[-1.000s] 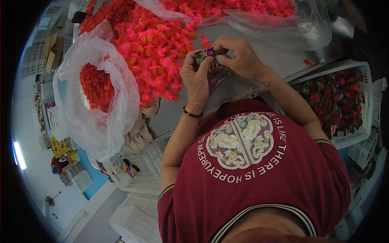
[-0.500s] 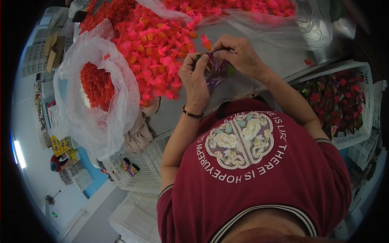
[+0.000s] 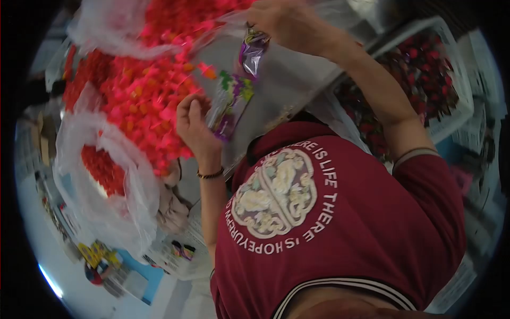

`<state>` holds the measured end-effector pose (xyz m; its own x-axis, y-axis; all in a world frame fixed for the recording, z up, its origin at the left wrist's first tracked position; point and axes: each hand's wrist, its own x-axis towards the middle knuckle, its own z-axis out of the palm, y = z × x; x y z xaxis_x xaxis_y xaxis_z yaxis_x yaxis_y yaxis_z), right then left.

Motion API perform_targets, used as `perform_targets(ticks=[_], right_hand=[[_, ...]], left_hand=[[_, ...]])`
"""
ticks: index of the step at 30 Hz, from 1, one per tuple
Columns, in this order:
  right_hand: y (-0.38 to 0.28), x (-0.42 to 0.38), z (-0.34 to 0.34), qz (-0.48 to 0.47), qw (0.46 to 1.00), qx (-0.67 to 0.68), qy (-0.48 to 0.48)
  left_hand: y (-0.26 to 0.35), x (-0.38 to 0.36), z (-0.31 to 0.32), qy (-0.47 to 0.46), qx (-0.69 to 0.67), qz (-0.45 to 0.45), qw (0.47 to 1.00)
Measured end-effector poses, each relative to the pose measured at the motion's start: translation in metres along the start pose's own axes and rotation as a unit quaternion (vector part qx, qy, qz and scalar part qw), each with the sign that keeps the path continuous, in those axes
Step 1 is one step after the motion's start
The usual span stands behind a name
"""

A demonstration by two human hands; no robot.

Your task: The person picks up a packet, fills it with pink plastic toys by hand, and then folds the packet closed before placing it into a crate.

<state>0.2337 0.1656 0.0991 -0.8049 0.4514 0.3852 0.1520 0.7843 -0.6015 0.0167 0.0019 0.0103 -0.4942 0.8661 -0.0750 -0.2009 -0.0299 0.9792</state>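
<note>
My right hand (image 3: 289, 26) is raised at the top centre, its fingers pinching the top of a small clear and purple plastic packet (image 3: 254, 53) that hangs down. My left hand (image 3: 196, 122), with a beaded bracelet on the wrist, is beside the heap of pink and orange plastic pieces (image 3: 143, 101); its fingers are curled and blurred, and I cannot tell what they hold. Against the palm side of that hand, over the grey table (image 3: 279, 87), is a purple and green printed wrapper (image 3: 231, 106). One orange and pink piece (image 3: 207, 70) sits apart at the heap's edge.
A clear plastic bag (image 3: 141, 204) of small red pieces stands at the left. To the right, a white crate (image 3: 462, 106) holds many red and dark packets. Plastic sheeting (image 3: 114, 26) covers part of the far heap. Beige cloth (image 3: 172, 212) hangs by the table edge.
My hands have moved apart. The right has risen up and away with the purple packet; the left has drawn back toward the heap. The head view has shifted and tilted.
</note>
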Motion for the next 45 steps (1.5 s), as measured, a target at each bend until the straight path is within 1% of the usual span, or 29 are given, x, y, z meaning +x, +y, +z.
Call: perform_targets(ticks=[1, 3, 5, 6, 8, 9, 11, 13, 16, 17, 20, 22, 24, 26, 27, 29, 30, 32, 33, 34, 35, 36, 37, 39, 40, 41, 43, 44, 45], right_hand=[[0.008, -0.018, 0.0, 0.043, 0.976, -0.214, 0.007], [0.023, -0.067, -0.035, 0.116, 0.95, -0.289, 0.021], [0.049, -0.117, -0.065, 0.205, 0.91, -0.358, 0.048], [0.052, -0.142, -0.076, 0.24, 0.887, -0.39, 0.061], [0.045, -0.206, -0.099, 0.301, 0.839, -0.445, 0.085], [0.043, -0.251, -0.117, 0.33, 0.815, -0.468, 0.093], [0.037, -0.356, -0.157, 0.387, 0.763, -0.507, 0.106], [0.012, -0.425, -0.166, 0.437, 0.708, -0.542, 0.117], [-0.014, -0.485, -0.16, 0.49, 0.632, -0.586, 0.132], [-0.019, -0.498, -0.155, 0.506, 0.606, -0.598, 0.136], [-0.036, -0.514, -0.127, 0.546, 0.527, -0.635, 0.147], [-0.043, -0.545, -0.091, 0.681, 0.51, -0.521, 0.067], [-0.054, -0.567, -0.056, 0.687, 0.553, -0.471, 0.025], [-0.063, -0.576, -0.032, 0.705, 0.557, -0.438, 0.024], [-0.068, -0.576, -0.024, 0.721, 0.562, -0.404, 0.023], [-0.081, -0.567, -0.022, 0.727, 0.571, -0.382, 0.004], [-0.086, -0.561, -0.024, 0.73, 0.581, -0.36, -0.014], [-0.088, -0.558, -0.032, 0.699, 0.623, -0.349, -0.035], [-0.072, -0.579, -0.035, 0.739, 0.573, -0.343, -0.094], [-0.049, -0.62, -0.046, 0.695, 0.573, -0.321, -0.292], [-0.033, -0.619, -0.065, 0.642, 0.521, -0.297, -0.478], [-0.041, -0.571, -0.079, 0.783, 0.518, -0.28, -0.202], [-0.029, -0.574, -0.094, 0.733, 0.534, -0.351, -0.233], [0.02, -0.554, -0.132, 0.696, 0.57, -0.39, -0.196], [0.012, -0.52, -0.153, 0.68, 0.588, -0.39, -0.199], [0.002, -0.364, -0.131, 0.558, 0.711, -0.407, -0.129], [0.01, -0.237, -0.096, 0.493, 0.816, -0.301, 0.005], [0.012, -0.187, -0.069, 0.377, 0.881, -0.283, 0.051], [0.015, -0.141, -0.042, 0.316, 0.921, -0.218, 0.058]], left_hand=[[0.003, -0.003, 0.0, -0.016, 0.053, 0.013, 0.998], [-0.004, -0.005, -0.002, -0.039, 0.101, 0.005, 0.994], [-0.01, -0.005, -0.003, -0.06, 0.094, -0.021, 0.994], [-0.015, -0.005, -0.003, -0.084, 0.088, -0.022, 0.992], [-0.024, -0.003, -0.005, -0.101, 0.148, -0.027, 0.983], [-0.028, -0.002, -0.004, -0.117, 0.145, -0.029, 0.982], [-0.032, -0.003, -0.002, -0.173, 0.281, 0.076, 0.941], [-0.033, -0.004, 0.001, -0.195, 0.309, 0.089, 0.927], [-0.033, -0.001, -0.001, -0.215, 0.355, 0.117, 0.902], [-0.033, -0.001, -0.002, -0.224, 0.372, 0.13, 0.892], [-0.033, -0.002, -0.002, -0.226, 0.373, 0.14, 0.889], [-0.031, -0.003, -0.002, -0.228, 0.384, 0.141, 0.884], [-0.031, -0.003, 0.0, -0.229, 0.396, 0.14, 0.878], [-0.031, -0.003, 0.001, -0.242, 0.416, 0.182, 0.857], [-0.03, -0.003, 0.002, -0.242, 0.418, 0.18, 0.857], [-0.029, -0.001, 0.004, -0.259, 0.463, 0.195, 0.825], [-0.031, -0.001, 0.006, -0.252, 0.465, 0.194, 0.826], [-0.03, 0.0, 0.007, -0.257, 0.489, 0.226, 0.802], [-0.027, -0.001, 0.008, -0.253, 0.503, 0.222, 0.796], [-0.026, -0.001, 0.011, -0.242, 0.519, 0.217, 0.791], [-0.027, -0.001, 0.012, -0.234, 0.534, 0.224, 0.781], [-0.027, 0.0, 0.012, -0.228, 0.55, 0.229, 0.77], [-0.028, 0.0, 0.012, -0.215, 0.565, 0.223, 0.765], [-0.029, -0.002, 0.014, -0.197, 0.581, 0.212, 0.761], [-0.028, -0.002, 0.014, -0.194, 0.581, 0.21, 0.762], [-0.03, -0.001, 0.015, -0.177, 0.589, 0.207, 0.761], [-0.033, -0.001, 0.015, -0.17, 0.563, 0.206, 0.782], [-0.033, 0.0, 0.015, -0.16, 0.567, 0.202, 0.782], [-0.033, 0.0, 0.015, -0.159, 0.568, 0.207, 0.78]])
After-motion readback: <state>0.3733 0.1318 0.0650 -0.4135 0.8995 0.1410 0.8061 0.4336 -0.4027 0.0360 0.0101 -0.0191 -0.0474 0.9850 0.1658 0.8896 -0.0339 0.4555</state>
